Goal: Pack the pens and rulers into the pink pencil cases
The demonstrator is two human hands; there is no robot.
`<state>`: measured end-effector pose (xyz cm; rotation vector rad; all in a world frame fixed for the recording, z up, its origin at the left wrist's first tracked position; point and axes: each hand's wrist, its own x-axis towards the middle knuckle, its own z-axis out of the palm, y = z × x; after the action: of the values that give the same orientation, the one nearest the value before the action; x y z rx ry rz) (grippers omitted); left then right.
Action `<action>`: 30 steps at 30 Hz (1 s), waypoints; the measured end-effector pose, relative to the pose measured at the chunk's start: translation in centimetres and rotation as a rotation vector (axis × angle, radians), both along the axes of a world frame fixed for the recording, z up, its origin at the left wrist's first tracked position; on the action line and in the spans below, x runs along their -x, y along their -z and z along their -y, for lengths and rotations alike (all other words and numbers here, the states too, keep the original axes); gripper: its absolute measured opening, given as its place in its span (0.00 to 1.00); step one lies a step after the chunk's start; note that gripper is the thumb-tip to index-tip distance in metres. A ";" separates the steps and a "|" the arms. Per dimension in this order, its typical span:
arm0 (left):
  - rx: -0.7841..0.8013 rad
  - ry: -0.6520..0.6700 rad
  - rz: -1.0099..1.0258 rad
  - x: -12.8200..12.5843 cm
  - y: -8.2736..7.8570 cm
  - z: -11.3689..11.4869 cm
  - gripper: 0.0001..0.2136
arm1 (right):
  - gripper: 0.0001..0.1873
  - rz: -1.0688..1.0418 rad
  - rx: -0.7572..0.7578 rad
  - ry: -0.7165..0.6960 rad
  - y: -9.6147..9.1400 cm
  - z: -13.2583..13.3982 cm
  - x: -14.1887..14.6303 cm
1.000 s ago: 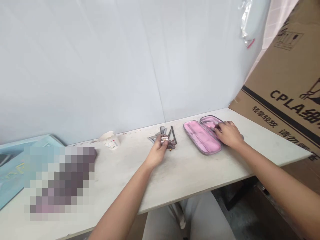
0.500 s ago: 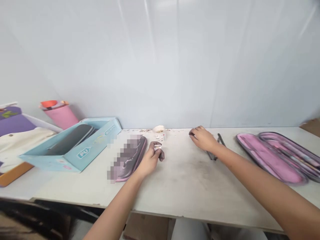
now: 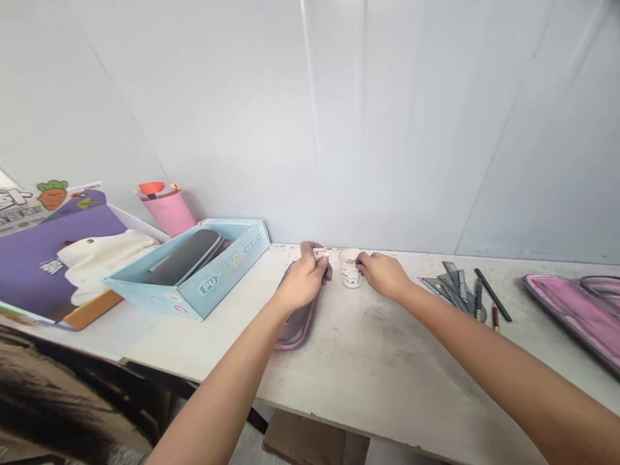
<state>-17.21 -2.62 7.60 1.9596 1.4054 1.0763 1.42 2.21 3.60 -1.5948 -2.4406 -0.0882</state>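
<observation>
My left hand (image 3: 310, 274) is closed around a small white printed block (image 3: 320, 252), one end of which shows between thumb and fingers. Below that hand and forearm lies a dark pencil case (image 3: 301, 326) with a pink edge, partly covered. A white patterned paper cup (image 3: 349, 274) stands upright close to the wall, with yellowish bits inside. At the cup's right rim, my right hand (image 3: 382, 272) has thumb and finger pinched together; the fingertips are partly hidden.
Rulers and set squares (image 3: 455, 290) lie right of my right hand, beside a black pencil (image 3: 493, 295) and a short red stub (image 3: 495, 318). Farther right is an open pink case (image 3: 571, 310). Leftward stand a blue box (image 3: 227, 271), a pink holder (image 3: 170, 212) and a purple box (image 3: 29, 265).
My right hand has come to the cup's rim from farther right. My left hand, still holding the white block, has moved closer to the cup. The view has turned left.
</observation>
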 end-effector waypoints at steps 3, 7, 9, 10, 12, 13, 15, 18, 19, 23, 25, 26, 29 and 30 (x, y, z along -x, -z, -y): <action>-0.083 -0.118 -0.164 -1.2 -0.2 -1.7 0.11 | 0.18 0.023 -0.029 -0.041 0.4 1.8 0.0; -0.002 -0.073 -0.697 -3.0 0.6 -2.7 0.13 | 0.17 0.073 -0.051 -0.093 0.5 3.1 -0.2; 0.043 0.002 -0.811 -3.4 0.8 -2.9 0.14 | 0.16 0.079 -0.039 -0.090 0.3 3.3 -0.3; 0.034 0.006 -0.815 -3.6 0.7 -2.9 0.13 | 0.16 0.071 -0.032 -0.083 0.2 3.3 -0.5; -0.033 -0.041 -0.797 -3.6 0.4 -2.8 0.13 | 0.15 0.035 -0.019 -0.062 0.1 3.3 -0.7; -0.073 -0.069 -0.798 -3.7 0.1 -2.7 0.13 | 0.15 0.010 -0.012 -0.049 0.1 3.3 -0.8; -0.108 -0.082 -0.824 -3.7 -0.1 -2.5 0.13 | 0.15 -0.044 0.004 -0.027 0.3 3.2 -1.0; -0.037 -0.016 -0.846 -3.7 0.0 -2.3 0.13 | 0.13 -0.122 0.034 0.000 0.7 3.3 -1.1; -0.030 -0.012 -0.817 -3.7 0.2 -2.3 0.12 | 0.13 -0.144 0.044 0.004 0.8 3.3 -1.2; -0.091 -0.079 -0.730 -3.8 0.5 -2.4 0.12 | 0.13 -0.188 0.062 0.015 1.1 3.6 -1.3; -0.062 -0.050 -0.814 -3.9 0.6 -2.4 0.14 | 0.13 -0.186 0.055 0.016 1.1 3.7 -1.3; -0.052 -0.029 -0.854 -3.9 0.6 -2.4 0.14 | 0.13 -0.182 0.052 0.013 1.1 3.7 -1.3; -0.099 -0.061 -0.858 -4.2 0.7 -2.3 0.14 | 0.13 -0.168 0.051 0.004 0.9 3.8 -1.4; -0.120 -0.089 -0.846 -4.3 0.7 -2.3 0.14 | 0.13 -0.161 0.053 0.004 0.9 3.8 -1.4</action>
<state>-12.88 -0.35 6.92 2.6136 1.8707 0.3389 2.86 -1.62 2.69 -1.5625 -2.3350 0.1016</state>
